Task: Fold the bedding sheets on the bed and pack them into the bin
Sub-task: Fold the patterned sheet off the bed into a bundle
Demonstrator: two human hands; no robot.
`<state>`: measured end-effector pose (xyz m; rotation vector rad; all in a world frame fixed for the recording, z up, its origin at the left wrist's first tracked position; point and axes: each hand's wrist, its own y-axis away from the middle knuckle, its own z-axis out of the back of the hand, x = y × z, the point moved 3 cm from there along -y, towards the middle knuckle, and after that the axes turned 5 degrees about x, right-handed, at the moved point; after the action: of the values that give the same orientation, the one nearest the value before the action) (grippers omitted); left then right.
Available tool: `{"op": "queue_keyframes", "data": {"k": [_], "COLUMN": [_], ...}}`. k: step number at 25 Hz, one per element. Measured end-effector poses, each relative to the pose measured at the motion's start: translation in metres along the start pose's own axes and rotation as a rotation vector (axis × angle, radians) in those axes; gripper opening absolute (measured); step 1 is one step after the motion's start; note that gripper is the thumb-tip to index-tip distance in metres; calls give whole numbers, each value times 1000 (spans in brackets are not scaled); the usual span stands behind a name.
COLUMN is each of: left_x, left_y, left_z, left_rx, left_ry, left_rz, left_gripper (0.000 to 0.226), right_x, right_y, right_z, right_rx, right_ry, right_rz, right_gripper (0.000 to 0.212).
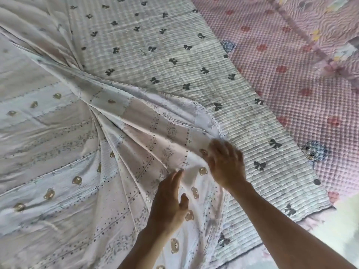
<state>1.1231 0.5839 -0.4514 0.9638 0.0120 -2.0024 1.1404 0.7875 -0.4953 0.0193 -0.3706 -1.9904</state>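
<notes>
- Your left hand point(168, 199) rests on the bear-print sheet point(77, 152) near 6 o'clock, fingers straight, gripping nothing.
- Your right hand point(226, 164), blurred, is at the sheet's edge towards 4 o'clock; you cannot tell whether it pinches.
- The sheet lies bunched over a bow-print quilt point(155, 45), pink blanket point(291, 74) towards 2 o'clock.
</notes>
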Motion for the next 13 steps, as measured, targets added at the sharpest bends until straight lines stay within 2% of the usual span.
{"op": "queue_keyframes", "data": {"k": [3, 5, 7, 8, 9, 13], "left_x": [6, 4, 3, 5, 7, 21], "left_y": [4, 6, 3, 1, 1, 12], "left_z": [-3, -5, -2, 0, 3, 21], "left_rx": [84, 91, 50, 17, -17, -202], "left_ry": [-22, 25, 107, 150, 197, 457], "left_rz": [15, 48, 64, 66, 80, 295], "left_gripper": [69, 68, 64, 60, 55, 31], "right_x": [-21, -25, -27, -24, -18, 41], "right_y": [0, -16, -33, -34, -30, 23], "right_z": [5, 10, 18, 22, 27, 42], "right_rx": [-152, -122, -44, -43, -80, -265], "right_ry": [-224, -439, -615, -680, -687, -657], "right_rz": [-226, -392, -506, -498, -439, -48], "right_gripper": [50, 52, 29, 17, 18, 14]}}
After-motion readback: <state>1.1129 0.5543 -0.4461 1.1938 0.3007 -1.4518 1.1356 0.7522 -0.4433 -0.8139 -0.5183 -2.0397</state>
